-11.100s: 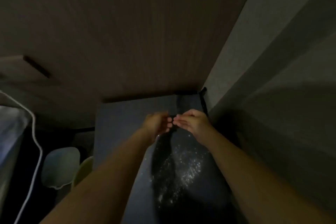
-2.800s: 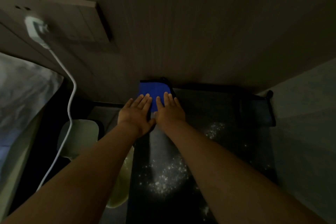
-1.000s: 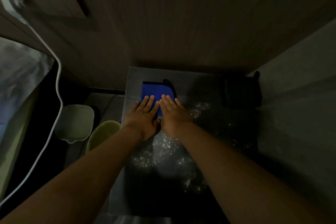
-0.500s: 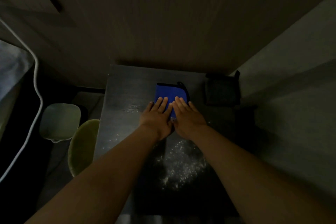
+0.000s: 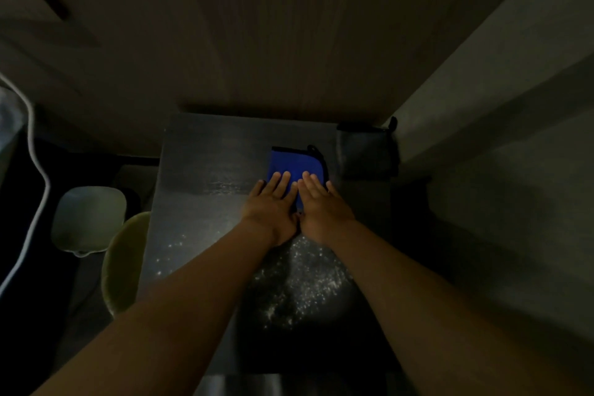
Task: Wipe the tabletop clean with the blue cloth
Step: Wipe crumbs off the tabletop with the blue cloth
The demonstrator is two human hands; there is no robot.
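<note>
A folded blue cloth (image 5: 294,162) with a dark trim lies flat on the dark grey tabletop (image 5: 205,170), toward the back and right of centre. My left hand (image 5: 271,202) and my right hand (image 5: 321,206) rest side by side on the cloth's near half, palms down and fingers stretched out, pressing it onto the table. White crumbs or powder (image 5: 305,286) are scattered over the tabletop just behind my wrists, between my forearms. A few specks (image 5: 170,254) lie near the left edge.
A dark folded cloth or pouch (image 5: 366,151) sits at the table's back right corner against the wall. Left of the table, lower down, are a pale green round object (image 5: 123,260), a white lidded bin (image 5: 88,219) and a hanging white cable (image 5: 38,170).
Both hands have slid the blue cloth to the right across the table, from near the left edge toward the middle. The view has shifted right with them.
</note>
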